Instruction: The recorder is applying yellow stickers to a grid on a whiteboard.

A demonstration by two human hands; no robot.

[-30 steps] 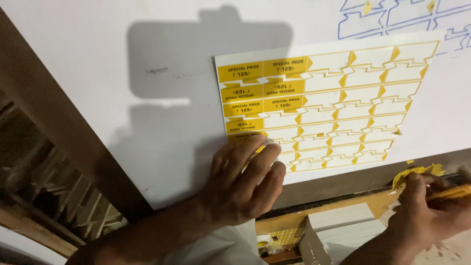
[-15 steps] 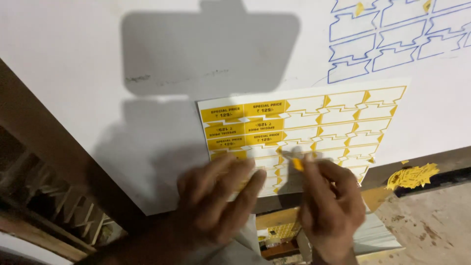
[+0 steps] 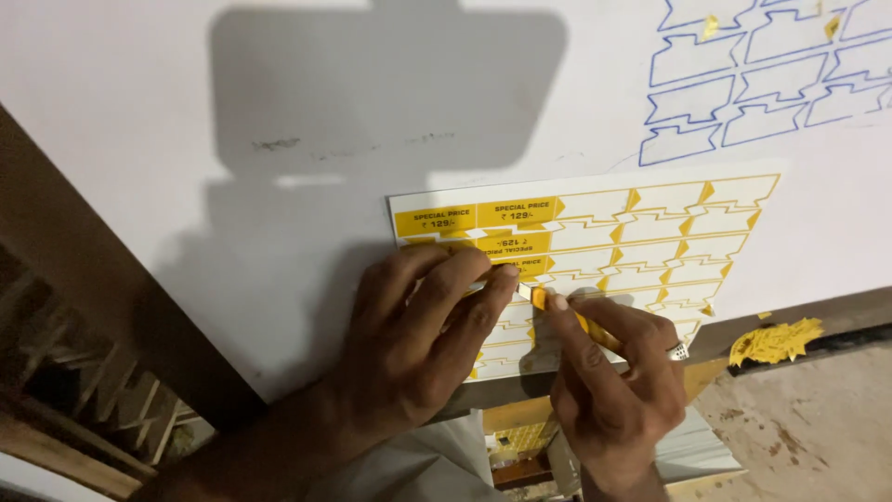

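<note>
Pinched between thumb and forefinger of the right hand (image 3: pixel 613 390), a slim yellow craft knife (image 3: pixel 567 314) is held closed-fisted like a pen, its tip set against the sticker sheet (image 3: pixel 641 242) at the centre of the frame. The left hand (image 3: pixel 418 344) is laid open and flat on the lower left part of the sheet, fingers spread, nothing gripped; the sheet is pressed down by it onto the white counter (image 3: pixel 186 186).

Most labels appear already lifted, so that white backing with yellow outlines is left; a few yellow price labels (image 3: pixel 474 221) are seen at the sheet's upper left. The sheet is judged thin, light and limp, easily creased or torn, and slippery on its glossy backing; it is best held by flat pressure near the blade, and a single label by a lifted corner. Peeled yellow scraps (image 3: pixel 776 342) are piled at the right edge, and blue outlined shapes (image 3: pixel 743 93) are seen at upper right.
</note>
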